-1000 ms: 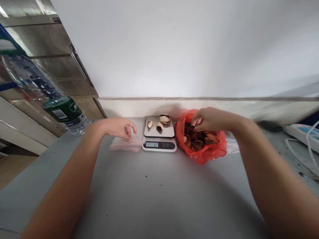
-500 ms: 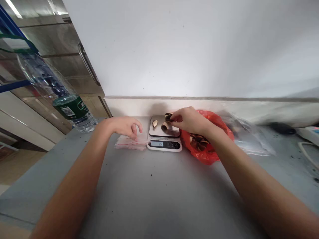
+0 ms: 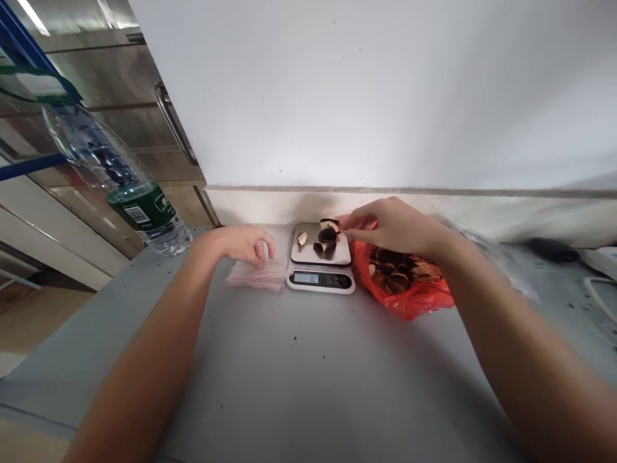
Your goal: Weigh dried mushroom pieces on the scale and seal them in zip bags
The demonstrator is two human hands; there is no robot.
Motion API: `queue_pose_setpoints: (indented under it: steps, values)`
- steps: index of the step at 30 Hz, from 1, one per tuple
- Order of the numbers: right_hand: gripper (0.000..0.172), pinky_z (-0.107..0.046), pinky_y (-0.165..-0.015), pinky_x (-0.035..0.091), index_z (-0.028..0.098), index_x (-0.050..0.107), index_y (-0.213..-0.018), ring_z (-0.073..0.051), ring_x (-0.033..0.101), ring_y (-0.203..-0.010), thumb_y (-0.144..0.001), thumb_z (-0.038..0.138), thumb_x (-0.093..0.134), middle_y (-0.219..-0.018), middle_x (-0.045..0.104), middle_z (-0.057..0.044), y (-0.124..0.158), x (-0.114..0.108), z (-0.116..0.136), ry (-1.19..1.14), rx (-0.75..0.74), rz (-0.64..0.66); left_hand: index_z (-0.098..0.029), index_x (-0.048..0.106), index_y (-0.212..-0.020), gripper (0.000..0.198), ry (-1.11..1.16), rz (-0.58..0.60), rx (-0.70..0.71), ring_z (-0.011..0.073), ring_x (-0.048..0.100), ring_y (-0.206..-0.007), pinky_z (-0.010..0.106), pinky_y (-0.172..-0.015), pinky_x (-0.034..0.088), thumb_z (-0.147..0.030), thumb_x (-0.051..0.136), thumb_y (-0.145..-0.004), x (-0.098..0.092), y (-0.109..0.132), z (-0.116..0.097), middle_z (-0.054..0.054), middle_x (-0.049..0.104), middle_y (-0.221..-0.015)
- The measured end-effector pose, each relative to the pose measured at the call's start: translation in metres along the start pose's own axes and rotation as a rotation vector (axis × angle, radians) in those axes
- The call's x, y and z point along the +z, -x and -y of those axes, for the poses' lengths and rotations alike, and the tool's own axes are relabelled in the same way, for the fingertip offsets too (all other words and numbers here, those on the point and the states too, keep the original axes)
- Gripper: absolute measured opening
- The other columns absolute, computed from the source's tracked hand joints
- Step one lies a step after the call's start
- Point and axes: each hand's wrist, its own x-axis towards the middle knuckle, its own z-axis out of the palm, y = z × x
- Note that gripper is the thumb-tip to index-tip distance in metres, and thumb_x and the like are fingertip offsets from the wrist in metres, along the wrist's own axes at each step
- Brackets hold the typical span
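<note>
Several dried, curled pieces, dark brown and cream (image 3: 328,239), lie on the steel plate of a small white digital scale (image 3: 321,281). A lone pale piece (image 3: 301,239) rests on the plate's left side. At the right edge of the pile is my right hand (image 3: 385,225), its thumb and forefinger apart with nothing seen between them. Beneath its wrist stands an open red plastic bag (image 3: 409,305) full of similar pieces. My left hand (image 3: 248,245) hovers over or rests on a stack of clear zip bags (image 3: 255,276), fingers loosely bent and holding nothing visible.
A large clear bottle with a green label (image 3: 139,209) stands at the table's left edge. Clear plastic (image 3: 501,263) lies behind my right forearm. Farther right are a black object (image 3: 552,249) and a white device with a cable (image 3: 602,260). A white wall (image 3: 385,96) rises behind.
My right hand has let go of a curled piece on the scale and drawn back to the right, its fingers parting. My left hand has hardly moved.
</note>
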Motion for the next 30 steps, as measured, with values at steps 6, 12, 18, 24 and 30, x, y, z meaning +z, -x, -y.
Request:
queue_pose_setpoints:
  steps: [6, 12, 18, 24, 30]
  values:
    - [0.016, -0.033, -0.072, 0.051, 0.020, 0.080, -0.091, -0.021, 0.069, -0.079, -0.088, 0.029, 0.067, -0.087, 0.079, -0.006, 0.002, -0.003, -0.005, -0.035, -0.017, -0.060, -0.022, 0.071, -0.101, 0.036, 0.046, -0.129, 0.008, 0.0277, 0.072, -0.097, 0.032, -0.077, 0.055, -0.037, 0.061, -0.070, -0.011, 0.017, -0.004, 0.007, 0.080, -0.107]
    - [0.026, -0.032, -0.072, 0.052, 0.019, 0.072, -0.114, -0.019, 0.070, -0.077, -0.095, 0.027, 0.057, -0.087, 0.078, -0.004, 0.004, 0.001, 0.013, -0.290, -0.185, -0.092, -0.021, 0.074, -0.099, 0.037, 0.084, -0.517, 0.096, 0.0277, 0.071, -0.097, 0.038, -0.088, 0.055, -0.047, 0.060, -0.075, -0.017, 0.037, -0.023, 0.010, 0.077, -0.104]
    - [0.033, -0.029, -0.070, 0.048, 0.021, 0.064, -0.127, -0.014, 0.063, -0.068, -0.099, 0.021, 0.046, -0.098, 0.078, -0.003, -0.002, 0.021, 0.032, -0.399, -0.382, 0.044, -0.024, 0.070, -0.087, 0.023, 0.167, -0.754, 0.153, 0.0240, 0.072, -0.081, 0.031, -0.070, 0.053, -0.041, 0.067, -0.072, -0.011, 0.041, -0.048, 0.003, 0.075, -0.081]
    - [0.031, -0.028, -0.063, 0.042, 0.017, 0.069, -0.080, -0.014, 0.060, -0.064, -0.100, 0.027, 0.047, -0.075, 0.069, -0.002, -0.003, 0.025, 0.050, -0.411, -0.137, 0.079, -0.022, 0.061, -0.076, 0.004, 0.140, -0.978, 0.165, 0.0195, 0.067, -0.075, 0.029, -0.070, 0.051, -0.025, 0.060, -0.073, -0.004, 0.036, -0.060, 0.002, 0.069, -0.077]
    - [0.004, -0.026, -0.053, 0.045, 0.017, 0.069, -0.080, -0.011, 0.058, -0.051, -0.083, 0.016, 0.071, -0.069, 0.070, -0.001, -0.002, 0.026, 0.057, -0.613, 0.030, -0.159, -0.029, 0.056, -0.142, 0.079, 0.008, -0.719, 0.383, 0.0370, 0.053, -0.139, 0.042, -0.105, 0.050, -0.058, 0.079, -0.072, -0.003, 0.039, -0.055, 0.009, 0.053, -0.154]
